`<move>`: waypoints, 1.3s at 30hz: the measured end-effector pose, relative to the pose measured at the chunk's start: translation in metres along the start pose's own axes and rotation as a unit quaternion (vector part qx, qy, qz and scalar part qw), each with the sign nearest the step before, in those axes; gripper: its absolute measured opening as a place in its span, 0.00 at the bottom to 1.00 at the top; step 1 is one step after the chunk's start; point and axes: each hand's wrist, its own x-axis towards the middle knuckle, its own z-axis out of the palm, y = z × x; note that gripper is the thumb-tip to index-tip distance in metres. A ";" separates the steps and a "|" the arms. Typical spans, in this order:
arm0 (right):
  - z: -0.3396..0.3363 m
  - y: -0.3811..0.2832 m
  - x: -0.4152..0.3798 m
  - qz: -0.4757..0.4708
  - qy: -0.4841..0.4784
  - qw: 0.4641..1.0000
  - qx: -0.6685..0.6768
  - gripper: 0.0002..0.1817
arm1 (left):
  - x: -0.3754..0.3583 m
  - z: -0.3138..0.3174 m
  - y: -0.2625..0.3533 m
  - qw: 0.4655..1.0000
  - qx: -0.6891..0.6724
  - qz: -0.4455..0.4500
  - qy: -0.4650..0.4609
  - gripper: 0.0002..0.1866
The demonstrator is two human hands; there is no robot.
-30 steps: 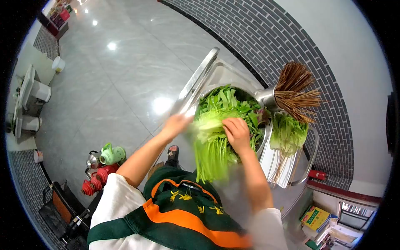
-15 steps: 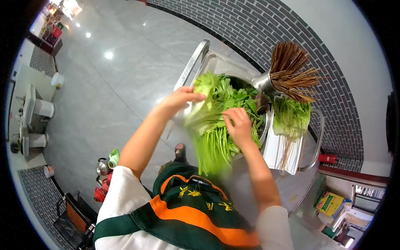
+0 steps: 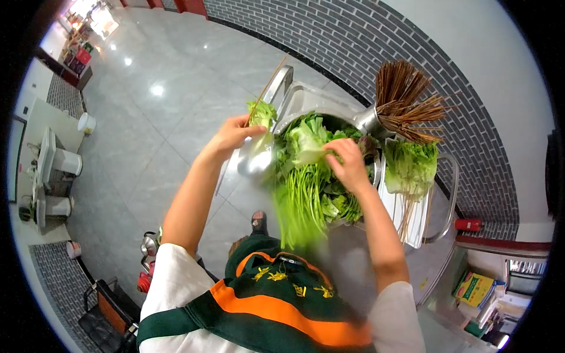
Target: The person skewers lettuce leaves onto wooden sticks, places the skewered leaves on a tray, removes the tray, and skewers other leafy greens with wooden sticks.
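Observation:
My left hand (image 3: 235, 136) is closed around a thin wooden skewer, whose bare end points up and away. A piece of lettuce (image 3: 262, 114) sits at its fingers. To the right, my right hand (image 3: 348, 165) pinches the edge of a pale lettuce leaf (image 3: 307, 147) above a round metal pot (image 3: 378, 172). Leafy greens fill the pot, and long green stems (image 3: 300, 197) hang over its near side, blurred at the bottom. A white tray (image 3: 385, 219) right of the pot holds skewered lettuce (image 3: 410, 167) with the sticks pointing toward me.
Behind the pot, a metal cup (image 3: 368, 122) full of brown skewers (image 3: 406, 97) leans outward. The pot and tray stand on a steel cart with a raised handle (image 3: 279, 85) at the left. A brick-patterned wall (image 3: 353, 35) runs behind it. A fire extinguisher (image 3: 468, 225) lies at the right.
My left hand has moved left, and a skewer now shows in it. My right hand has shifted slightly right and holds a pale leaf over the pot.

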 end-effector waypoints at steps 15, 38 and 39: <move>-0.026 -0.028 -0.013 -0.159 0.070 0.980 -0.102 0.17 | -0.004 0.088 -0.029 0.965 -0.202 -0.011 -0.165 0.16; 0.044 -0.069 -0.089 0.426 0.096 0.430 0.790 0.31 | -0.034 0.107 -0.098 0.960 -0.223 -0.116 -0.123 0.13; 0.044 -0.067 -0.088 0.483 0.093 0.454 0.743 0.31 | -0.037 0.106 -0.096 0.969 -0.174 -0.129 -0.120 0.13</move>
